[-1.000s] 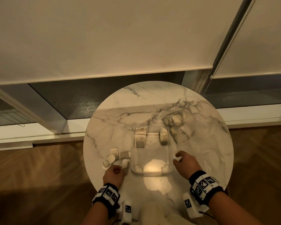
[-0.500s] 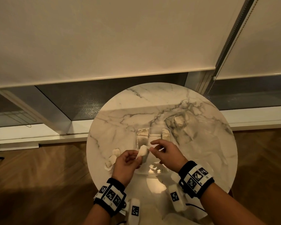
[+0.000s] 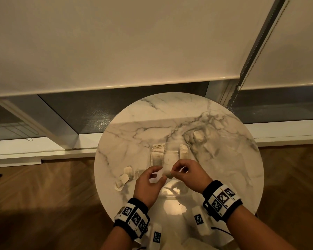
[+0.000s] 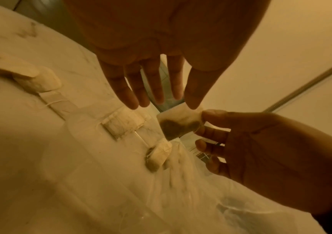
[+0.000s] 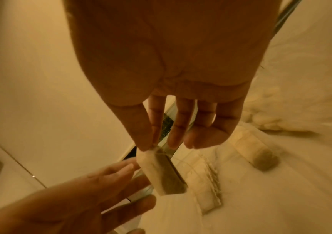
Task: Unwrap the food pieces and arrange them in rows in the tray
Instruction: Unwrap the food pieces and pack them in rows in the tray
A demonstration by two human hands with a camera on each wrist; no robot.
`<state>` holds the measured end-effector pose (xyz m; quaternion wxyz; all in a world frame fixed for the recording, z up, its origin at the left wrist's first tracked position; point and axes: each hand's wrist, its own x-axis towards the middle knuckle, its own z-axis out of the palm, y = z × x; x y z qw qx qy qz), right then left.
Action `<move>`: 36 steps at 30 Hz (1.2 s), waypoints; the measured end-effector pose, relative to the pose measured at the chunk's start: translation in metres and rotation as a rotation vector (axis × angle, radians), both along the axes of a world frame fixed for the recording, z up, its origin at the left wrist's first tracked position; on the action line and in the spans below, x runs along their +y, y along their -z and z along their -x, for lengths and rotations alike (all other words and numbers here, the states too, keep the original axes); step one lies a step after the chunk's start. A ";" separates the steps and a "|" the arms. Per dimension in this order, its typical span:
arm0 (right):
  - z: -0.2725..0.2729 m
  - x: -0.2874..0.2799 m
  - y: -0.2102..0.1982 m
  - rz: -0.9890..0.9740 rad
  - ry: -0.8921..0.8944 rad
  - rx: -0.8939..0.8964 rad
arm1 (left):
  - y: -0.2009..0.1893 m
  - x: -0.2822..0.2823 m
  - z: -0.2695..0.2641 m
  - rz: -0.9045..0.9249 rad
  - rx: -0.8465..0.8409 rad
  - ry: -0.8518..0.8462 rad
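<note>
A small wrapped food piece (image 3: pixel 167 171) is held in the air above the near half of the clear tray (image 3: pixel 173 195), pinched at its top edge between thumb and forefinger of the right hand (image 3: pixel 190 175); in the right wrist view it is seen hanging down, pale wrap with a dark filling showing through. The left hand (image 3: pixel 148 184) is released, fingers straight and loosely spread just beside the piece; whether a fingertip touches the wrap cannot be told. Inside the tray, at its far end, one stack of pieces (image 3: pixel 158 154) is seen on the left and a single piece (image 3: pixel 183 151) on the right, with a gap between them. The tray is placed near the middle of the round marble desk (image 3: pixel 224 168), slightly toward the near edge. Three more pieces (image 3: pixel 124 177) are laid in a loose line on the desk toward its left edge, well apart from the tray. A crumpled heap of clear wrap (image 3: pixel 199 137) is seen beyond the tray's far right corner. Marker bands are worn on both wrists.
</note>
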<state>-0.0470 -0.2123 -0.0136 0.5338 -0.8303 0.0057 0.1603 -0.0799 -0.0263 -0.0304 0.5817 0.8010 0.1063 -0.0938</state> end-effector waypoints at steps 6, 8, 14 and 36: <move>0.000 -0.005 0.008 0.047 -0.022 0.040 | 0.000 -0.010 -0.010 -0.097 -0.058 0.168; 0.000 -0.007 0.011 0.110 -0.033 0.020 | 0.001 -0.010 -0.015 -0.128 -0.049 0.151; -0.008 -0.027 0.037 0.413 0.086 0.006 | 0.008 -0.004 -0.037 -0.182 -0.022 -0.058; -0.009 -0.046 0.076 0.361 0.176 0.260 | 0.056 -0.080 -0.105 -0.318 0.267 0.190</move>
